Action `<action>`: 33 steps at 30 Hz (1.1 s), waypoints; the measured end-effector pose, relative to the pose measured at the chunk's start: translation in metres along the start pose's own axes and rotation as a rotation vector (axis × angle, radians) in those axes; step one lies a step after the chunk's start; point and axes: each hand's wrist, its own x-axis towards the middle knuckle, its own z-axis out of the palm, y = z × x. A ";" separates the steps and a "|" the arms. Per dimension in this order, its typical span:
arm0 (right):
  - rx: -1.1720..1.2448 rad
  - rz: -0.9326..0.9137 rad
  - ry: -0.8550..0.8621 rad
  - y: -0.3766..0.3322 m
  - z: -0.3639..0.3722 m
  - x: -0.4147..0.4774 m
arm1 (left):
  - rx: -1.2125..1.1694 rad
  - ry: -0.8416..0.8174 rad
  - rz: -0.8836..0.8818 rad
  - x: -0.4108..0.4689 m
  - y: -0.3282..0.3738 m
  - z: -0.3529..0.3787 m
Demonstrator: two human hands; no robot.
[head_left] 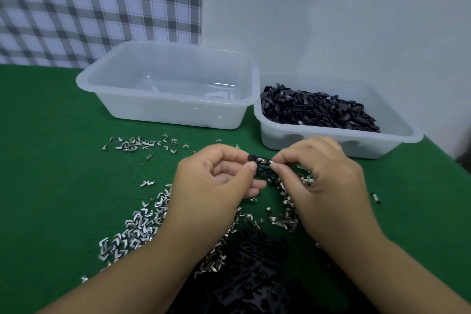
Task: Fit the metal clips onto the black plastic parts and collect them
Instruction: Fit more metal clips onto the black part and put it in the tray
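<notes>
left hand (211,186) and right hand (323,181) cover most of the small black plastic part (255,163) pinched between them. The shiny metal clip (264,160) on it is too small to tell whether it's seated. The heap of flat black plastic pieces (254,270) is cut off by the bottom edge, its flanks under the forearms. Pale contents of the empty-looking translucent plastic tub (84,81) are unreadable. The tiny dark item (376,198) on the green cloth (51,160) can't be identified.

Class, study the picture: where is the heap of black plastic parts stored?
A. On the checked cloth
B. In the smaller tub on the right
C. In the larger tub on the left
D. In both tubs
B: the black parts are heaped in the right tub, while the left tub holds no such heap.
</notes>
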 end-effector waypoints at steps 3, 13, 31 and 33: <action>-0.043 -0.013 -0.029 0.000 0.000 0.000 | 0.033 -0.028 0.024 -0.001 -0.001 0.000; 0.411 0.314 -0.248 0.003 -0.005 0.006 | 0.072 -0.034 0.060 0.002 -0.004 -0.002; 0.395 0.270 -0.356 0.001 -0.011 0.010 | 0.126 -0.058 0.119 0.000 -0.001 -0.001; 0.397 0.272 -0.384 -0.001 -0.018 0.019 | 0.099 -0.032 0.086 0.000 -0.001 0.000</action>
